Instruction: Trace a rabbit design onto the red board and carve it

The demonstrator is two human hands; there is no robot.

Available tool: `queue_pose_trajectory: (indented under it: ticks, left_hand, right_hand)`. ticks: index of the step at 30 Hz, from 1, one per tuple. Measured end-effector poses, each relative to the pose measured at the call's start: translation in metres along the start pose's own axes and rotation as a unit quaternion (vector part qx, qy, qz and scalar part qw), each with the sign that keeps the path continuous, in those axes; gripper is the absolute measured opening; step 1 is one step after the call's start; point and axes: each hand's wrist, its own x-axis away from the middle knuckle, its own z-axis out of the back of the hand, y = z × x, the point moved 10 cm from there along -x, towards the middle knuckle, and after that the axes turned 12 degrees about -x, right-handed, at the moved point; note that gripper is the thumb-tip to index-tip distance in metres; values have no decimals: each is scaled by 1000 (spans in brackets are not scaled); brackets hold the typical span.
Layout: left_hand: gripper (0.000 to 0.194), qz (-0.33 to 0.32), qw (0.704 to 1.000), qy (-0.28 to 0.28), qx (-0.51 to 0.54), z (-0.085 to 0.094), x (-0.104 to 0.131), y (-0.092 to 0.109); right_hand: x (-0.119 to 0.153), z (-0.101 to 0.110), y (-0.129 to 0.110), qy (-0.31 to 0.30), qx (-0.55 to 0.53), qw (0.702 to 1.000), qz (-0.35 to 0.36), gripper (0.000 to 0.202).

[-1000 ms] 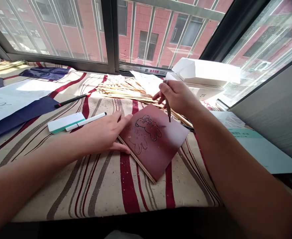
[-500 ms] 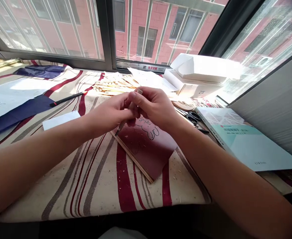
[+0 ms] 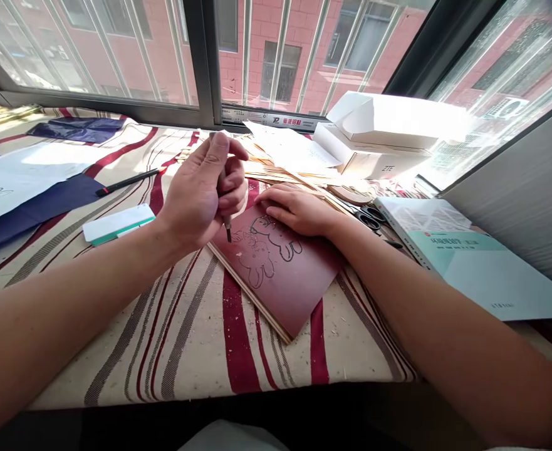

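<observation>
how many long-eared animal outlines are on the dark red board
2: the bold black outline beside the right hand, the fainter outline nearer the left hand; more may be hidden.

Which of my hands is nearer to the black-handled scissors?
Right. Your right hand rests on the brown board, just left of the scissors; your left hand is farther away, gripping a tool with its tip by the board's left corner.

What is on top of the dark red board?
On the board are line drawings and the right hand, covering the surface beneath. Whether the tool touches the board is unclear.
</observation>
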Motion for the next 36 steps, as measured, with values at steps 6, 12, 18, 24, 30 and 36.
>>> queue_pose_trajectory:
  ticks: [6,12,18,24,30,36]
  left_hand:
    - [67,3,999,-47,-1,-17,9,-5]
    - [63,-21,997,-77,5,-16,8,-3]
    - [55,-81,994,-65,-29,-13,12,0]
    - [59,-99,994,-44,-28,-16,15,4]
    - [64,-36,997,-54,-47,-20,7,-2]
    - [63,-18,998,-16,-52,-18,6,-5]
  right_hand:
    - [-5,-11,-6,66,96,987,-111,45]
    - [-2,-16,-6,73,133,978,-146,42]
    - [-1,-15,-8,72,150,977,-137,40]
    - [0,-14,-10,69,157,976,-132,40]
    - [0,-13,-9,71,157,977,-128,40]
    - [0,-13,-10,73,156,977,-128,40]
